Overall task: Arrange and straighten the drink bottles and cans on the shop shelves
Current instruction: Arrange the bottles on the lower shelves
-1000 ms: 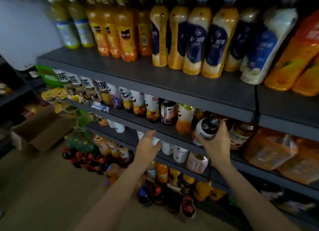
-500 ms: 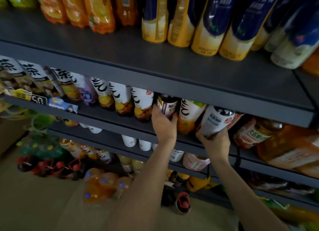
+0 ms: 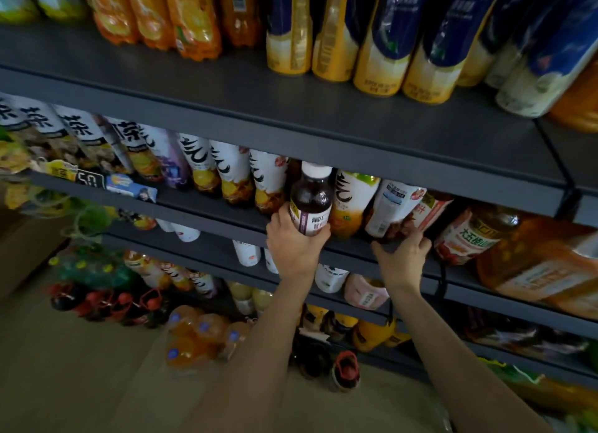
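head view — left hand fingers around dark bottle; right hand fingers curled on shelf edge

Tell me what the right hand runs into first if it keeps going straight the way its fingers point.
The right hand points up into the shelf, fingers at the foot of the white-labelled bottle. That bottle comes first, probably; a red-labelled bottle beside it is close, and depth is unclear.
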